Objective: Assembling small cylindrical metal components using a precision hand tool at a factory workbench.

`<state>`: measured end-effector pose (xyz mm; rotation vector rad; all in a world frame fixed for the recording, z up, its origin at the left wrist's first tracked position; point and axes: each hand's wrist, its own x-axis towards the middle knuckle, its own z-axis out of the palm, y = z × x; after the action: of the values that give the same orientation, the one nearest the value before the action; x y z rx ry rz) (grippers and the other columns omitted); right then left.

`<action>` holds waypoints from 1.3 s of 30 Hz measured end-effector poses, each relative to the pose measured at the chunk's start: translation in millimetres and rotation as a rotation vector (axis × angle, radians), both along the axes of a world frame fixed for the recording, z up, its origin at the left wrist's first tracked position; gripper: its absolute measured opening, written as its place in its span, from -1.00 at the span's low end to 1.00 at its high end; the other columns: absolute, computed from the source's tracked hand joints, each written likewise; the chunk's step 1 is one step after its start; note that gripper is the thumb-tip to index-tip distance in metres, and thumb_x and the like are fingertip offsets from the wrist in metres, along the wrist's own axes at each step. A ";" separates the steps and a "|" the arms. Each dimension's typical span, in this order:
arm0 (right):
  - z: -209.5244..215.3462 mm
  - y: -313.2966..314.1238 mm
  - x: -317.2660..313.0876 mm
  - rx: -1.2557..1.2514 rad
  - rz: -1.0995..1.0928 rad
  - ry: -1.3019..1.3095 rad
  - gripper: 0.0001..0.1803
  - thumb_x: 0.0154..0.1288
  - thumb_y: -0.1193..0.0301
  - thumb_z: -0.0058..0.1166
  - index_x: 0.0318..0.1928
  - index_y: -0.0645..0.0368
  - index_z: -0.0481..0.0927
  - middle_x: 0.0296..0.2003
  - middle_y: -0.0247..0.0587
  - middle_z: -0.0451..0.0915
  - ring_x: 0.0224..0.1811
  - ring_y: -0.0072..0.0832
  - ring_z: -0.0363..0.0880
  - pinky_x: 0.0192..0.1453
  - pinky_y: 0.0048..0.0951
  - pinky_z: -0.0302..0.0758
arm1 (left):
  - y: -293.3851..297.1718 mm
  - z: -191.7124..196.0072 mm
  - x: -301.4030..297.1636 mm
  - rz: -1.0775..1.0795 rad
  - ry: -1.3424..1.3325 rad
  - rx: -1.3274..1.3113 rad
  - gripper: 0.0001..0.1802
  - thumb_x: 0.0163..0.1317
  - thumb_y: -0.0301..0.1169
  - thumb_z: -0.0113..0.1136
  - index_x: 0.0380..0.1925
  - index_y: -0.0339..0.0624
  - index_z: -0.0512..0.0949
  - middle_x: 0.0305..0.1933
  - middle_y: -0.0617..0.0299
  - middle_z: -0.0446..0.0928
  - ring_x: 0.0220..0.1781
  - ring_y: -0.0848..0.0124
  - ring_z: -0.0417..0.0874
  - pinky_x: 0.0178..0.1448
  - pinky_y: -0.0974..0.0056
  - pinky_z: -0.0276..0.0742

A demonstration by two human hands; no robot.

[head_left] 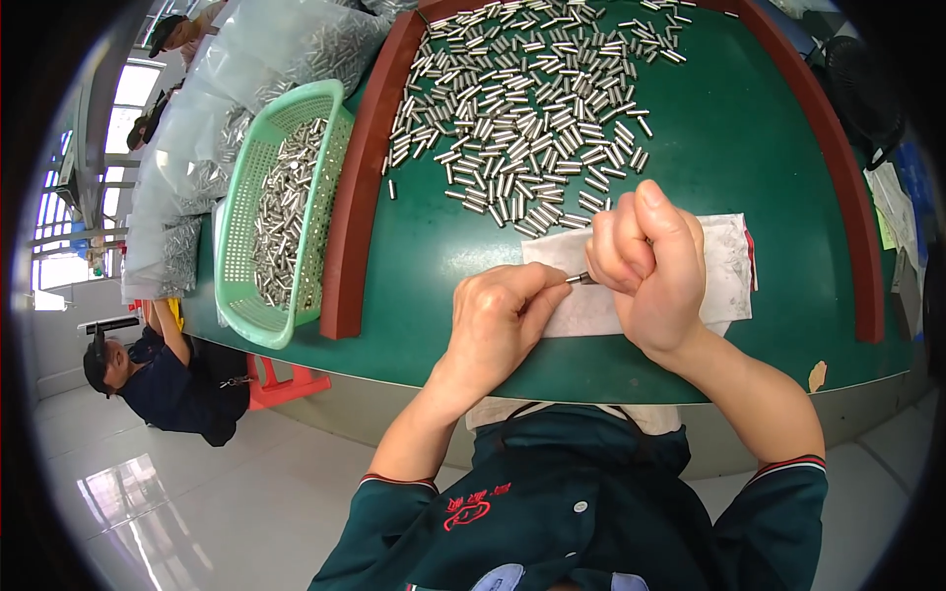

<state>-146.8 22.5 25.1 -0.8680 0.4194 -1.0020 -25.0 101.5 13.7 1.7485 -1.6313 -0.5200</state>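
My left hand (498,320) pinches a small metal cylinder (572,280) between thumb and fingertips, above a white cloth (581,317). My right hand (655,266) is closed in a fist beside it, thumb pointing up. A thin dark tip shows between this fist and the cylinder; whatever the fist holds is hidden by the fingers. The cloth lies flat near the table's front edge, under both hands. Beyond it, many loose metal cylinders (537,118) are spread over the green tabletop (759,148).
Red-brown rails (357,212) border the work area left and right. Outside the left rail stands a light green basket (235,246) filled with metal cylinders. Clear plastic bags (163,192) of metal parts lie farther left. Another person (168,369) is near a red stool (281,384).
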 end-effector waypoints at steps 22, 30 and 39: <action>-5.4 -4.6 -4.9 0.118 0.031 -0.112 -0.52 0.33 0.25 -0.40 -0.76 0.06 0.05 -0.85 -0.40 0.05 -0.79 -0.69 -0.14 -0.73 -0.62 -0.14 | 4.2 6.3 34.3 0.041 1.555 0.257 -0.78 0.22 -0.40 -0.07 -0.21 -0.30 0.42 -0.43 0.19 0.44 -0.64 0.68 0.15 -0.57 0.58 0.06; -5.3 -3.6 -6.9 0.111 0.033 -0.114 -0.53 0.33 0.26 -0.40 -0.76 0.06 0.06 -0.85 -0.40 0.04 -0.79 -0.69 -0.15 -0.73 -0.62 -0.12 | -4.6 23.0 68.7 0.416 -0.344 -0.004 -0.87 0.04 -0.44 0.12 -0.41 -0.27 0.49 -0.71 0.11 0.43 -0.68 0.23 0.45 -0.59 0.26 0.29; -5.7 -5.2 -8.6 0.085 0.041 -0.115 -0.53 0.34 0.26 -0.40 -0.75 0.08 0.06 -0.85 -0.38 0.06 -0.79 -0.69 -0.14 -0.73 -0.61 -0.12 | -25.5 22.9 102.9 0.310 -0.875 0.011 -0.89 -0.09 -0.62 -0.05 -0.51 -0.25 0.44 -0.67 -0.05 0.42 -0.55 0.01 0.51 -0.47 0.04 0.43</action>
<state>-155.4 17.2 19.4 -0.7360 0.3428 -0.9839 77.9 76.0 36.6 2.3536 -1.8180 0.4598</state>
